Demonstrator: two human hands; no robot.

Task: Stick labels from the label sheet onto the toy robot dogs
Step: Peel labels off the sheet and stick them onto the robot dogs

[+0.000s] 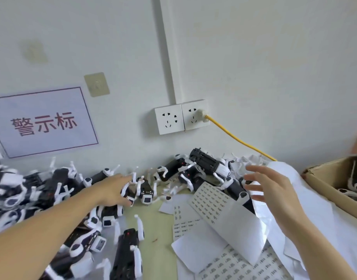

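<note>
Fetching step: left hand (113, 188) fingers curl onto a toy dog (131, 196). Right hand (270, 190) spread, empty, above the label sheet (212, 201). Next: lift dog, peel label.

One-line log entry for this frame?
left hand: reaching into toy robot dogs | right hand: open, empty, above label sheet | no label picked
</note>
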